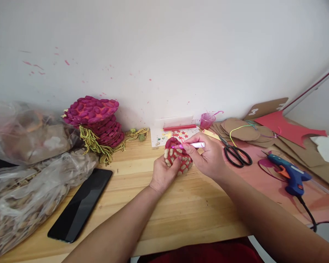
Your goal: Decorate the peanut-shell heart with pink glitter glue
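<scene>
My left hand point(167, 171) grips a round red disc point(184, 167) studded with peanuts in their shells. Most of these peanuts are tan, while those along the upper left edge are magenta. In the fingers of my right hand point(208, 155) is a white marker point(196, 145) with a pink tip, which points left and meets the top of the disc or lies just above it. Part of the disc is hidden behind both hands. Behind it, a white sheet point(154, 136) carries small coloured stars point(178, 134) and a red strip point(180, 128).
Magenta peanut discs point(91, 111) are stacked at left with yellow-green yarn point(106, 146). A phone point(80, 204) and plastic bags point(44, 193) lie nearer. At right are black scissors point(237, 155), cardboard circles point(239, 133), a blue glue gun point(292, 175), red paper point(287, 126) and a pink cup point(207, 119).
</scene>
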Tool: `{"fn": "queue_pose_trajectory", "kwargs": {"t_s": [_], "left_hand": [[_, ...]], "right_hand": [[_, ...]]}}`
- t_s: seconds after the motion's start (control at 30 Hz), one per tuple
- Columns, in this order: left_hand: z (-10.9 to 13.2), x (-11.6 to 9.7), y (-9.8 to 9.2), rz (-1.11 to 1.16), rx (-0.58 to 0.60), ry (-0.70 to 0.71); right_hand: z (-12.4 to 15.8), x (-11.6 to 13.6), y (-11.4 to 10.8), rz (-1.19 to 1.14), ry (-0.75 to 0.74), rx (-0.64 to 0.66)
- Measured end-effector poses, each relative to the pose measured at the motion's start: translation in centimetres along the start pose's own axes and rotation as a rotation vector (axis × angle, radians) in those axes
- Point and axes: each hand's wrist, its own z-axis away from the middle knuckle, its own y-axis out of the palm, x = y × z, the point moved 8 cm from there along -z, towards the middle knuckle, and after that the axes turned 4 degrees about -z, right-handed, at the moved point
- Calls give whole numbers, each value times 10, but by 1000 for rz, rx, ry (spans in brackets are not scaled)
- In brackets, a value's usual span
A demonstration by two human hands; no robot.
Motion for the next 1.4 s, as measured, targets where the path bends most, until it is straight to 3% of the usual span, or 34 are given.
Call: {"fn": "queue_pose_trajectory", "kwargs": {"t_s": [0.93, 1.4], "left_hand": [[3, -14, 3, -153, 57, 157], [-1, -5, 1, -135, 62, 157]], "right_hand": [[0, 20, -17, 4, -76, -95], [0, -2, -13, -113, 59, -62]]}}
